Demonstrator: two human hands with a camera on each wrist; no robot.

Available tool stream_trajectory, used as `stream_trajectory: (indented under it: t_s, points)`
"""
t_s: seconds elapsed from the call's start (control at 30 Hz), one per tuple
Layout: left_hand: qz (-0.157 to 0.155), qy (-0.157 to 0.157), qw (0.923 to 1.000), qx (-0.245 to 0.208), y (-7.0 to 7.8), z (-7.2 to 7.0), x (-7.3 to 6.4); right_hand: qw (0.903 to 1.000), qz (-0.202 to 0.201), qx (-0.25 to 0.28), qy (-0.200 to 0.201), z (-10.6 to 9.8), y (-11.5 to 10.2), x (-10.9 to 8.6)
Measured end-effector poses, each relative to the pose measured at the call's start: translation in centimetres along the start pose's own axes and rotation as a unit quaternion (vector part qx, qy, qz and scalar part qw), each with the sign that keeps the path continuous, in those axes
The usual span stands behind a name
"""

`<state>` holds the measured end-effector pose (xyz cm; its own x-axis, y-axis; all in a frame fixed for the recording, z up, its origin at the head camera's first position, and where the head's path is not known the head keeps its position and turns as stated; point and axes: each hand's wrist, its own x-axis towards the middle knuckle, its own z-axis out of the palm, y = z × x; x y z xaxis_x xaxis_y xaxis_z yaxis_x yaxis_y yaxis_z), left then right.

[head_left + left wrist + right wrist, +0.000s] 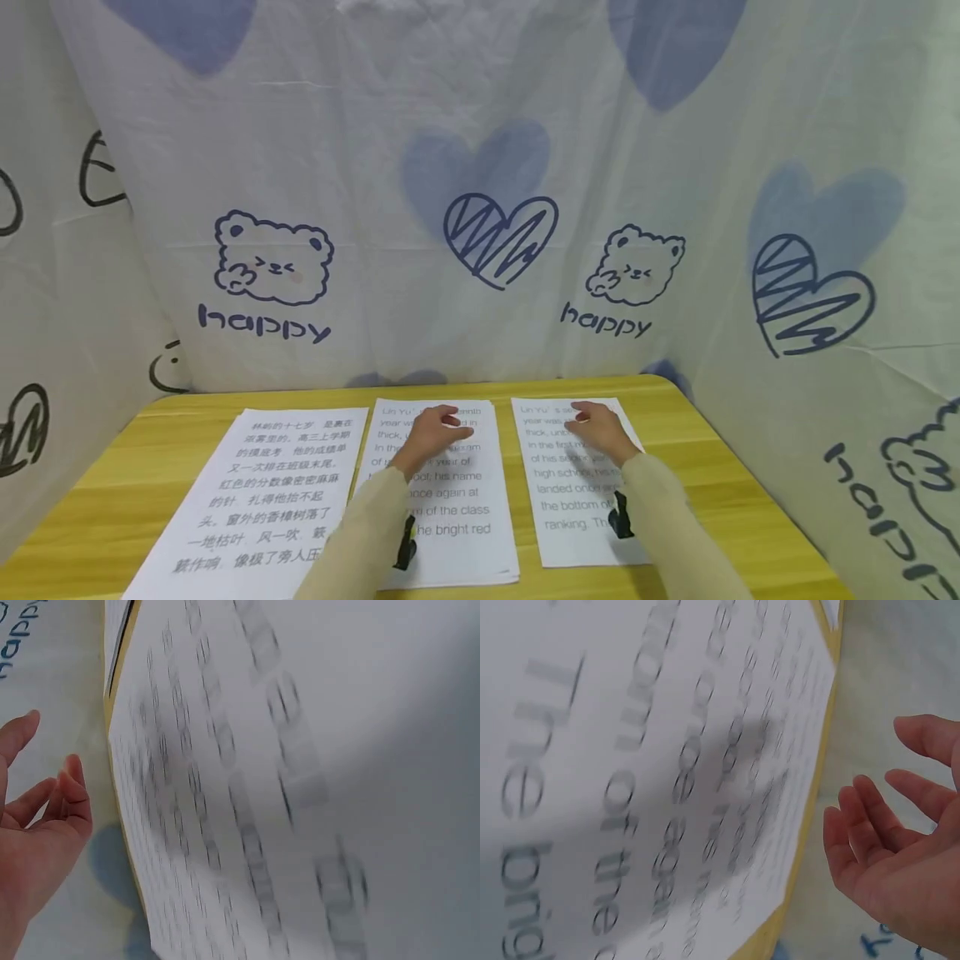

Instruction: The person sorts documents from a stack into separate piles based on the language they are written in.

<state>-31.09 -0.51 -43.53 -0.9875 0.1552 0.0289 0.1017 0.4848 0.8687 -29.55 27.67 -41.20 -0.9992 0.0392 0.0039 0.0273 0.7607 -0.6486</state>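
Observation:
My left hand hovers over the upper part of the middle stack of printed English sheets, its fingers loosely bent and nothing between them. Over the top of the right-hand English sheet is my right hand, also without anything in its grasp. Both forearms, in pale sleeves, hide part of the print below. The left wrist view shows the left hand apart from the blurred page. In the right wrist view, the right hand has thumb and fingers spread, beside the printed page.
A stack of sheets with Chinese text lies at the left of the yellow wood-grain table. White cloth with bears, hearts and "happy" lettering hangs behind the table and along both sides.

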Motion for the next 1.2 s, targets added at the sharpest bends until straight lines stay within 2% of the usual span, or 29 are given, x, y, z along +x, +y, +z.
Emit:
stream_trajectory:
  t_s: [0.1, 0.2, 0.47, 0.63, 0.7, 0.87, 1.2]
  points:
    - [-0.001, 0.003, 0.9995, 0.033, -0.8, -2.3, -0.6, 0.9998, -0.021, -0.004, -0.007, 0.7, -1.4, 0.0]
    - [-0.003, 0.007, 0.9987, 0.050, -1.6, -3.9, -1.2, 0.9994, -0.032, 0.003, -0.014, 1.3, -2.3, -0.1]
    - [0.000, 0.018, 0.9958, 0.090, -4.3, -6.9, -2.3, 0.9968, -0.057, 0.026, -0.049, 4.1, -4.3, -0.4]
    - [-0.024, 0.024, 0.9947, 0.097, -5.5, -8.5, -3.1, 0.9946, -0.075, 0.042, -0.057, 5.3, -5.9, -0.7]
    - [-0.032, 0.024, 0.9945, 0.097, -5.9, -8.9, -3.4, 0.9937, -0.083, 0.043, -0.062, 5.8, -6.3, -0.7]
    - [-0.026, 0.022, 0.9940, 0.103, -6.4, -9.2, -3.5, 0.9937, -0.076, 0.033, -0.075, 6.7, -6.3, -0.4]
    - [-0.060, 0.007, 0.9931, 0.101, -7.2, -9.2, -3.4, 0.9963, -0.031, 0.038, -0.070, 7.5, -5.8, 0.0]
